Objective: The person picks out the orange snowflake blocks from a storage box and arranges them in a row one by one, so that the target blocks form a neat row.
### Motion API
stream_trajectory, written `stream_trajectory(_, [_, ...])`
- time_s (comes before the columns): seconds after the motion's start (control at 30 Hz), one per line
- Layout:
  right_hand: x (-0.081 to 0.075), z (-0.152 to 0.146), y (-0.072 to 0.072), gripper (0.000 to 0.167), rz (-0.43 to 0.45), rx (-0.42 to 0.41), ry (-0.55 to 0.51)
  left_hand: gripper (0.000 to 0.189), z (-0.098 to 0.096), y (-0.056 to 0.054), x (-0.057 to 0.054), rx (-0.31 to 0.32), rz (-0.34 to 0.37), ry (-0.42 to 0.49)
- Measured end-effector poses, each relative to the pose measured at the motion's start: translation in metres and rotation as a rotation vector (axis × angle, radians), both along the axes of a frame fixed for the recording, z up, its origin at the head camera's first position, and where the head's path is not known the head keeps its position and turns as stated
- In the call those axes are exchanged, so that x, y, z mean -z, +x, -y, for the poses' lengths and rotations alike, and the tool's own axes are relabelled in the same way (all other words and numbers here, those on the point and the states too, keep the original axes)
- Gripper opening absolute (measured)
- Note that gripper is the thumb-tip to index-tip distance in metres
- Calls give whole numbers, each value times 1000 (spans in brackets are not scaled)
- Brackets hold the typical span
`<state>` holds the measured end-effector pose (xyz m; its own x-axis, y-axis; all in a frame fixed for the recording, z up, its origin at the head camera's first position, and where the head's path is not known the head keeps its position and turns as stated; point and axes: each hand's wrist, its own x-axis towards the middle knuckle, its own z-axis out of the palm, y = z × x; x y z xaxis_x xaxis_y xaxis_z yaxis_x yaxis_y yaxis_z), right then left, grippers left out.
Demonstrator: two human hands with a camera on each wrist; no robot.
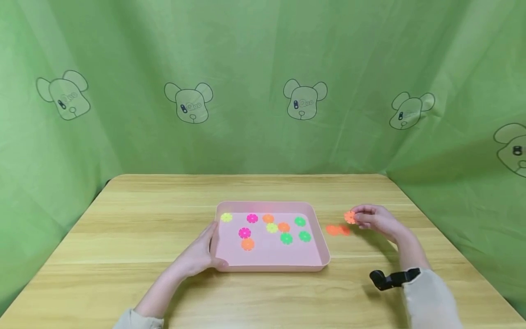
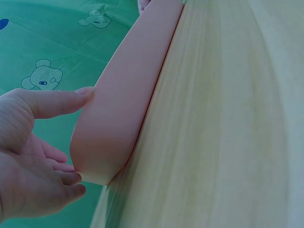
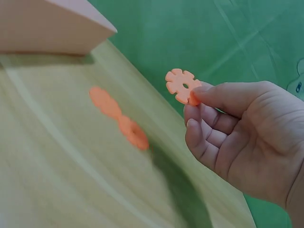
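Observation:
Between the thumb and fingertips of my right hand (image 1: 378, 220) is an orange notched plastic flower disc (image 3: 183, 85), raised above the table right of the tray. Two more orange discs (image 3: 104, 102) lie beneath it on the wood, edge to edge. My left hand (image 1: 198, 253) holds the near left corner of the shallow pink tray (image 1: 271, 268), thumb along the front wall and fingers along the left side. Inside the tray are scattered discs of the same kind: magenta (image 1: 244, 233), yellow (image 1: 226, 217), orange (image 1: 248, 244) and green (image 1: 286, 238).
The tray stands on a wood-grain table (image 1: 156, 205). Green curtains (image 1: 255, 151) printed with bear heads hang behind the table and down both sides. A black strap with a camera (image 1: 388, 279) sits on my right wrist, by the light sleeve.

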<state>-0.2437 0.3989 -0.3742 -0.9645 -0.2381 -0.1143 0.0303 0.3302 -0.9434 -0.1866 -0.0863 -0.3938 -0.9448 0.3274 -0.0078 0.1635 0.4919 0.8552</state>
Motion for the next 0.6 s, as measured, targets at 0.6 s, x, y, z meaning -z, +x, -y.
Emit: stream_trajectory(0.6, [22, -19, 7, 42, -5, 86, 284, 106, 0, 1, -1, 6, -3, -12])
